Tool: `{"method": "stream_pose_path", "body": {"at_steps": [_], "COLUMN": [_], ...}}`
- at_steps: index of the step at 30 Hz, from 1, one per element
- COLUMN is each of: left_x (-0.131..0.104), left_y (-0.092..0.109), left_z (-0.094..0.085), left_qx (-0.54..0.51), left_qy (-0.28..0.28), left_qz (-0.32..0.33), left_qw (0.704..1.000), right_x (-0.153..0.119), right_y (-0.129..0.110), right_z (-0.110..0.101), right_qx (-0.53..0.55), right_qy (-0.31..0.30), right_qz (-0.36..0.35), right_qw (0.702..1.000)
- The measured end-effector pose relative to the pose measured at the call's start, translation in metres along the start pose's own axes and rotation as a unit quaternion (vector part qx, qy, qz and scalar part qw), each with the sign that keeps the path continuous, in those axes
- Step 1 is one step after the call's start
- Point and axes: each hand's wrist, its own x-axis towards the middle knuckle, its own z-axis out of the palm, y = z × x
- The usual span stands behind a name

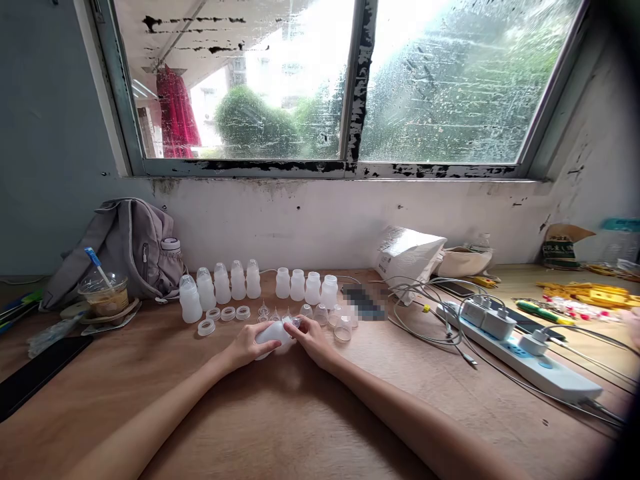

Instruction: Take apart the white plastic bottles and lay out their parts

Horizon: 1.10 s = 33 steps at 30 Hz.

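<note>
My left hand [249, 345] is wrapped round a frosted white bottle [271, 336], which lies tilted with its mouth to the right. At that mouth, the fingers of my right hand [311, 337] are closed on a small clear part whose shape I cannot make out. Capped bottles [221, 283] stand in a row at the back left, and open bottles [297, 285] stand right of them. White rings [206, 327] lie left of my hands. Clear nipples [263, 312] sit just behind my hands, with clear caps [343, 329] to the right.
A grey backpack [133, 250] and a drink cup [107, 293] are at the left, near a black tablet-like slab [40, 373]. To the right are a white bag [407, 257], loose cables [425, 340] and a power strip [560, 377]. Behind the wooden table [280, 427] is a window wall.
</note>
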Motion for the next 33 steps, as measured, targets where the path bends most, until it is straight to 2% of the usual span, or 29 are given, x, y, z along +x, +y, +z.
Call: {"method": "stream_pose_path", "body": {"at_steps": [5,10,12,15,18,20,23,25,28,31,33], "left_x": [0.000,0.002,0.001,0.001,0.000,0.000,0.000,0.000,0.001,0.001,0.001], "left_y": [0.003,-0.004,-0.005,-0.005,-0.003,-0.002,-0.002,-0.002,-0.004,-0.006,-0.007], "left_z": [0.001,-0.005,-0.008,-0.010,-0.009,-0.009,-0.009,-0.009,-0.009,-0.009,-0.009], "left_qx": [0.058,0.044,0.024,0.015,0.009,0.003,-0.002,-0.004,-0.005,0.002,0.007], "left_qy": [0.020,0.050,0.049,0.041,0.038,0.036,0.032,0.031,0.028,0.027,0.028], "left_qz": [0.018,-0.005,-0.015,-0.025,-0.019,-0.016,-0.018,-0.019,-0.021,-0.025,-0.027], "left_qw": [0.998,0.998,0.998,0.999,0.999,0.999,0.999,0.999,0.999,0.999,0.999], "right_x": [0.003,0.012,0.017,0.022,0.023,0.022,0.021,0.021,0.022,0.020,0.017], "right_y": [0.004,0.008,0.013,0.023,0.030,0.030,0.024,0.018,0.010,0.004,0.001], "right_z": [-0.001,-0.019,-0.030,-0.044,-0.048,-0.047,-0.043,-0.042,-0.041,-0.037,-0.032], "right_qx": [-0.024,-0.012,-0.033,-0.068,-0.083,-0.100,-0.115,-0.076,0.067,0.205,0.253], "right_qy": [-0.009,-0.063,-0.038,0.011,0.002,0.017,0.090,0.133,0.157,0.144,0.107], "right_qz": [-0.010,-0.049,-0.044,0.008,0.060,0.054,0.010,0.007,0.027,0.026,0.034], "right_qw": [1.000,0.997,0.998,0.998,0.995,0.993,0.989,0.988,0.985,0.968,0.961]}}
